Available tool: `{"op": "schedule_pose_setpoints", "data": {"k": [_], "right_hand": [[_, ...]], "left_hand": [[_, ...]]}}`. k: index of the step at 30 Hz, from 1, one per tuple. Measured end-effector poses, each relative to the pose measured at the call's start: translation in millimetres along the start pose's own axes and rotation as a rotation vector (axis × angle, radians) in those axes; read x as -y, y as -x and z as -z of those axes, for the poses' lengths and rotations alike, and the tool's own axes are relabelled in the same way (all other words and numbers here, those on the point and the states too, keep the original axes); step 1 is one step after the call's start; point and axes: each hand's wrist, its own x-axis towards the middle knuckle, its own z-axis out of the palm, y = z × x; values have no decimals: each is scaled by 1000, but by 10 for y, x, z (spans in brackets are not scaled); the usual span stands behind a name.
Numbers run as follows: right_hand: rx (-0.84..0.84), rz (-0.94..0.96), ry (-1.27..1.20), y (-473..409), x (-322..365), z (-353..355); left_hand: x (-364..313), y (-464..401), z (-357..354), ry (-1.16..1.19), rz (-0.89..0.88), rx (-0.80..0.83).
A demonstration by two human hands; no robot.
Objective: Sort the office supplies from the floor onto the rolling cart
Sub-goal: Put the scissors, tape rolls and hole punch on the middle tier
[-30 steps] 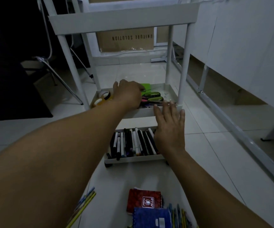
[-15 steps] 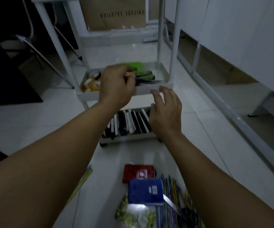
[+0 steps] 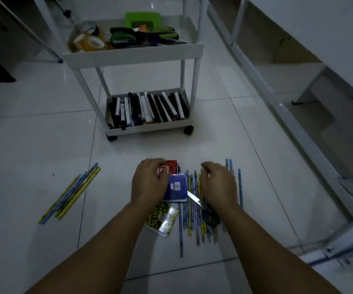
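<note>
A white rolling cart (image 3: pixel 133 53) stands ahead on the tiled floor. Its middle tray holds tape rolls (image 3: pixel 90 42), green scissors (image 3: pixel 129 37) and a green box (image 3: pixel 142 19). Its bottom tray (image 3: pixel 148 128) is full of markers (image 3: pixel 150 108). On the floor near me lie a red notebook (image 3: pixel 171 166), a blue notebook (image 3: pixel 176 187), a yellow-patterned notebook (image 3: pixel 163 217), a pile of pencils (image 3: pixel 192 209) and black-handled scissors (image 3: pixel 205 211). My left hand (image 3: pixel 148 183) rests over the red and blue notebooks. My right hand (image 3: pixel 218 184) hovers over the pencils with curled fingers.
A second bundle of pencils (image 3: pixel 71 193) lies on the floor at the left. White desk frames and panels (image 3: pixel 277 98) run along the right. A metal chair leg (image 3: pixel 33 32) and a dark mat sit at the upper left.
Both hands have pulled back from the cart's trays and come down to the notebooks and pencils on the floor. The view has tilted downward.
</note>
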Motion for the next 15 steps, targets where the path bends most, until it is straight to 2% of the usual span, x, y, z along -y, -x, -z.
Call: {"op": "schedule_pose_setpoints", "data": {"k": [2,7,15], "right_hand": [[75,23,83,234,-68,-98],[172,42,283,665,-172,-250],[144,20,365,672,-168,-353]], "left_hand": [[90,184,-101,-68,13,59],[233,553,-248,-254,-95,174],[297,671,-252,-323,-85,197]]}}
